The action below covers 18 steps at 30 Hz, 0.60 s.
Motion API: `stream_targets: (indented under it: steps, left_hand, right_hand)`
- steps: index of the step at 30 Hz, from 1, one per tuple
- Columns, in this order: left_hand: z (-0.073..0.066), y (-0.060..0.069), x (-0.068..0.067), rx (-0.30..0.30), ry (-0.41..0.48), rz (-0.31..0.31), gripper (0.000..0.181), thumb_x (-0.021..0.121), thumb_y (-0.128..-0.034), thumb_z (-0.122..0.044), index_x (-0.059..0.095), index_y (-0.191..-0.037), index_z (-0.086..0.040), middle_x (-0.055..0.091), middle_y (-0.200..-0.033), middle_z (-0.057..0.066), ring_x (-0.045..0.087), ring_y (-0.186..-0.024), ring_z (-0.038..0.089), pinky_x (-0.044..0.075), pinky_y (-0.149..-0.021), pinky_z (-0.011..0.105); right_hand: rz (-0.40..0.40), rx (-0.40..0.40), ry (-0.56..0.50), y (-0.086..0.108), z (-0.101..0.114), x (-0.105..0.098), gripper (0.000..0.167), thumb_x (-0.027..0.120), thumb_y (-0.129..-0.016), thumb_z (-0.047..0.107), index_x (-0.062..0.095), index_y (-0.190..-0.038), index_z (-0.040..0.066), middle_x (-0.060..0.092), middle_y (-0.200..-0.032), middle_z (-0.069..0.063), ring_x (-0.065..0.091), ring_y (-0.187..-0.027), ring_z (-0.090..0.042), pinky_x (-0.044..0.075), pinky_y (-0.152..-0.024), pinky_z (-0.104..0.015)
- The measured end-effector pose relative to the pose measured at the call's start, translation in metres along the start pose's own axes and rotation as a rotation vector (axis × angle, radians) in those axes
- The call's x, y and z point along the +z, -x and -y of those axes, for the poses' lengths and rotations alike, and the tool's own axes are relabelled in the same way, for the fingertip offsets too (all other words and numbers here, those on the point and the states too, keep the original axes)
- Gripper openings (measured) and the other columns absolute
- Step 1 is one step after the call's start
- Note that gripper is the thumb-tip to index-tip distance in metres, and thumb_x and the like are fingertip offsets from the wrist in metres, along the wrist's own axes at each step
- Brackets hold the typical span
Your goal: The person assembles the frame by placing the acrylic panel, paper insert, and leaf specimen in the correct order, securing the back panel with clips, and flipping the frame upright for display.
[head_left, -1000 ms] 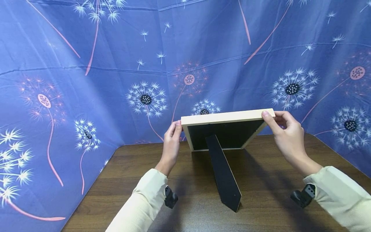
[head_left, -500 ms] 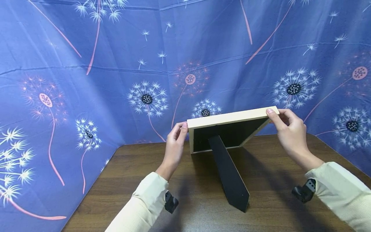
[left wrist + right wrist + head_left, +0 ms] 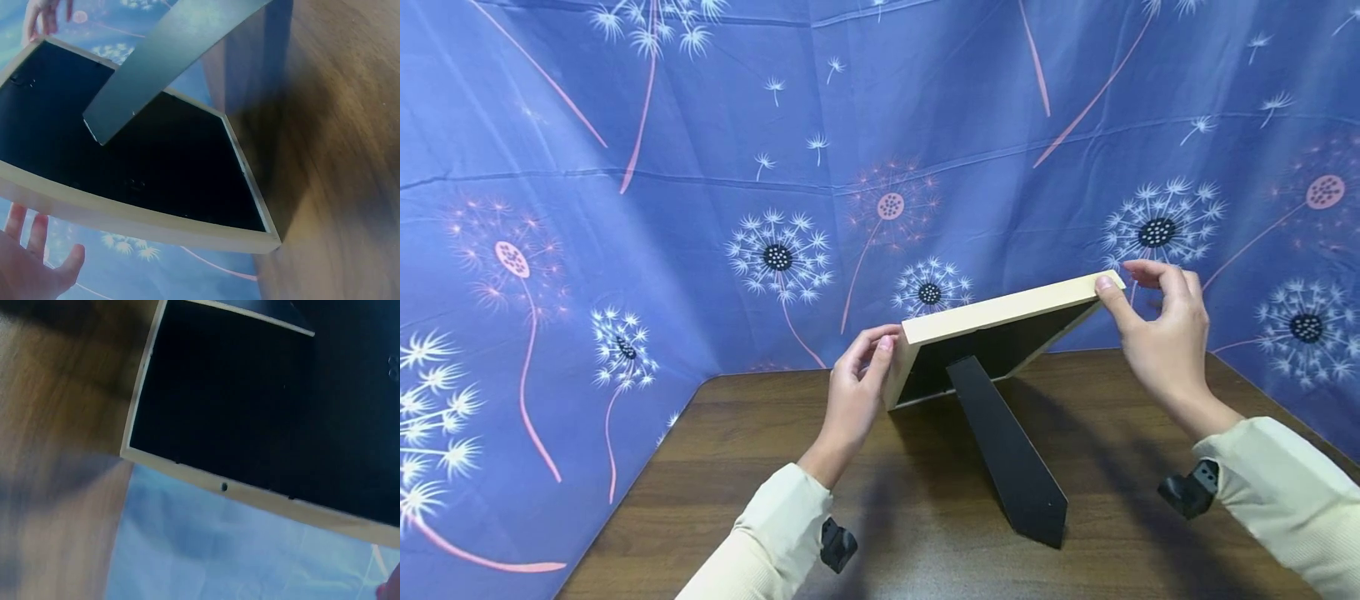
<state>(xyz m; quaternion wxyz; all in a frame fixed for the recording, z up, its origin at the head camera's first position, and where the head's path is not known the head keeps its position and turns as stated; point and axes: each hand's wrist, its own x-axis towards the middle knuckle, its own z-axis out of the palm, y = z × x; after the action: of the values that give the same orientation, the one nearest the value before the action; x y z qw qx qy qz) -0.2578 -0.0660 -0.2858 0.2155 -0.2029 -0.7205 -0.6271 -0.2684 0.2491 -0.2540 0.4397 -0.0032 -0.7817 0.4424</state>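
A pale wooden picture frame [image 3: 1011, 307] stands on the table with its black back towards me, leaning on a long black easel leg [image 3: 1011, 454]. My left hand [image 3: 853, 396] is at the frame's left side, fingertips touching the edge, thumb held apart from it. In the left wrist view the fingers of that hand [image 3: 37, 269] reach the rim without curling round it. At the top right corner, the thumb of my right hand [image 3: 1168, 346] rests on the frame, while the index finger is lifted off it. The front of the frame is hidden.
The brown wooden table [image 3: 737, 467] runs back to a blue cloth [image 3: 1000, 75] printed with dandelions, hanging behind and at both sides. A small black camera sits on each wrist, the left camera [image 3: 838, 546] and the right camera [image 3: 1189, 490].
The frame has turned: its left end came nearer, its right end went back, and the leg's foot swung right. The right fingers have loosened from the corner; the left thumb has come off the edge.
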Motion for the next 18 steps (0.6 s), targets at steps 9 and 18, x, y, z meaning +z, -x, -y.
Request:
stream_targets:
  steps: [9, 18]
  left_hand:
    - [0.028, -0.003, 0.002, -0.105, -0.085, -0.019, 0.029, 0.051, -0.1078, -0.020, 0.070, -0.120, -0.002, 0.072, -0.117, 0.014, 0.065, -0.110, 0.024, 0.051, -0.099, 0.039]
    - [0.037, 0.001, 0.008, -0.124, -0.119, -0.034, 0.028, 0.053, -0.1070, -0.022, 0.073, -0.109, -0.002, 0.071, -0.098, 0.012, 0.060, -0.089, 0.016, 0.050, -0.084, 0.034]
  right_hand:
    - [0.040, -0.272, -0.010, 0.019, 0.021, 0.004, 0.025, 0.075, -0.092, 0.023, 0.076, -0.108, 0.004, 0.062, -0.119, -0.014, 0.042, -0.109, -0.010, 0.026, -0.094, -0.048]
    - [0.097, -0.166, 0.031, 0.021, 0.028, 0.008, 0.039, 0.074, -0.091, 0.037, 0.070, -0.110, 0.003, 0.055, -0.122, -0.017, 0.040, -0.117, -0.037, 0.020, -0.100, -0.057]
